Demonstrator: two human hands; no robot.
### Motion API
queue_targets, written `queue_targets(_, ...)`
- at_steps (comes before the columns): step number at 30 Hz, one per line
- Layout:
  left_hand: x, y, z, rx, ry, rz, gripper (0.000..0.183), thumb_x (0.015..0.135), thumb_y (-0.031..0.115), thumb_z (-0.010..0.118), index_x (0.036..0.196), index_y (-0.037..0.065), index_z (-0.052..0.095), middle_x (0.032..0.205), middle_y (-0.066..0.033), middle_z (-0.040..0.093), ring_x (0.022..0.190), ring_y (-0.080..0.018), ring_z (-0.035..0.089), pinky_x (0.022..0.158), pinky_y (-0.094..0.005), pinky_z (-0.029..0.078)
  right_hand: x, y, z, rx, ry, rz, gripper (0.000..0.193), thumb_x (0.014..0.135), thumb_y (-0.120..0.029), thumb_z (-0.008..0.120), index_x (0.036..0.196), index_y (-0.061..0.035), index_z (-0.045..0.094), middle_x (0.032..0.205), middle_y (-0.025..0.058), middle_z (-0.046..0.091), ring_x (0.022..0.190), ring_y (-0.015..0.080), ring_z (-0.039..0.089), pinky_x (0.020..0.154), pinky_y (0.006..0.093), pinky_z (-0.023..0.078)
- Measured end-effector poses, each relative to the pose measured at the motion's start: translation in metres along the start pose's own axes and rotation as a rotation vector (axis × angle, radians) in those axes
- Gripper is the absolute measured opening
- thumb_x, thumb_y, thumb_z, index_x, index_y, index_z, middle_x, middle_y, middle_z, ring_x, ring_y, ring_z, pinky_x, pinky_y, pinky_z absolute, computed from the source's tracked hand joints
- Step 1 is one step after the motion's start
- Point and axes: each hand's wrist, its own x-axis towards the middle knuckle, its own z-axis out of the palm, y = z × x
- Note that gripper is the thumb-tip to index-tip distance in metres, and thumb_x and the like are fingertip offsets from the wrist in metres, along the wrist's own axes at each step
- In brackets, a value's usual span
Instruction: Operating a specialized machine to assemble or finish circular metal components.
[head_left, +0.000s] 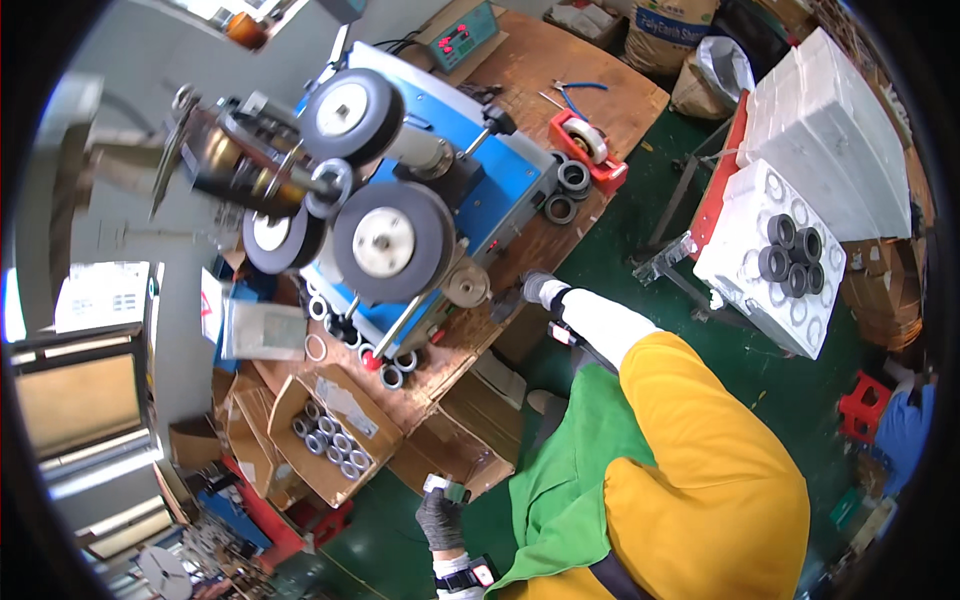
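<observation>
My left hand [440, 525], in a dark grey glove, is closed around a small pale, short cylindrical piece [449, 488] in front of the table. My right hand [538, 288], also gloved, reaches to the table edge beside the small round wheel [466, 285] of the machine. Its fingers look dark and blurred, so their grip cannot be made out. The blue machine [480, 190] carries large dark rollers [388, 243] with white hubs. An open carton [350, 480] with several silvery rings [330, 440] stands left of my left hand.
Loose rings [392, 377] lie along the table's front edge, and dark rings [560, 208] sit by a red tape dispenser [600, 165]. Blue-handled pliers [575, 95] lie behind. To the right, a white foam block [760, 235] bears several black rings. Another person's blue sleeve [905, 430] shows far right.
</observation>
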Motion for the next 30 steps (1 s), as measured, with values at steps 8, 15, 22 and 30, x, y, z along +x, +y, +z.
queue_targets(8, 0.024, 0.071, 0.082, -0.174, -0.084, -0.092, 0.038, 0.063, 0.012, 0.068, 0.098, 0.005, 0.054, 0.088, -0.0091, 0.060, 0.073, -0.0172, 0.059, 0.066, -0.0288, 0.049, -0.051, 0.041, -0.097, 0.272, 0.257, 0.037, 0.042, 0.067, -0.021, 0.058, 0.105, -0.0048, 0.050, 0.095, 0.0177, 0.056, 0.089, 0.0306, 0.055, 0.077, 0.0367, 0.044)
queue_targets(15, 0.040, 0.107, 0.111, 0.601, -0.164, 0.358, 0.021, 0.062, 0.004, 0.066, 0.082, 0.005, 0.058, 0.077, -0.0073, 0.060, 0.068, -0.0162, 0.057, 0.061, -0.0279, 0.047, -0.081, 0.116, -0.214, 0.170, 0.898, 0.024, 0.025, 0.067, -0.019, 0.056, 0.092, -0.0150, 0.057, 0.094, 0.0111, 0.055, 0.086, 0.0291, 0.051, 0.079, 0.0360, 0.041)
queue_targets(22, 0.032, 0.122, 0.137, 0.103, -0.092, 0.050, 0.022, 0.071, 0.014, 0.059, 0.084, -0.004, 0.057, 0.079, -0.0083, 0.057, 0.071, -0.0176, 0.056, 0.062, -0.0319, 0.049, -0.044, 0.125, -0.254, 0.168, 0.558, 0.391, 0.049, 0.070, -0.036, 0.057, 0.114, -0.0160, 0.045, 0.110, 0.0181, 0.045, 0.100, 0.0305, 0.046, 0.086, 0.0361, 0.038)
queue_targets(30, 0.023, 0.103, 0.128, -0.058, -0.046, -0.058, 0.036, 0.070, 0.022, 0.062, 0.092, -0.005, 0.054, 0.085, -0.0109, 0.056, 0.075, -0.0216, 0.056, 0.065, -0.0369, 0.050, -0.028, 0.130, -0.255, 0.314, 0.708, 0.318, 0.035, 0.067, -0.016, 0.064, 0.099, -0.0095, 0.051, 0.079, 0.0091, 0.053, 0.073, 0.0199, 0.055, 0.065, 0.0293, 0.047)
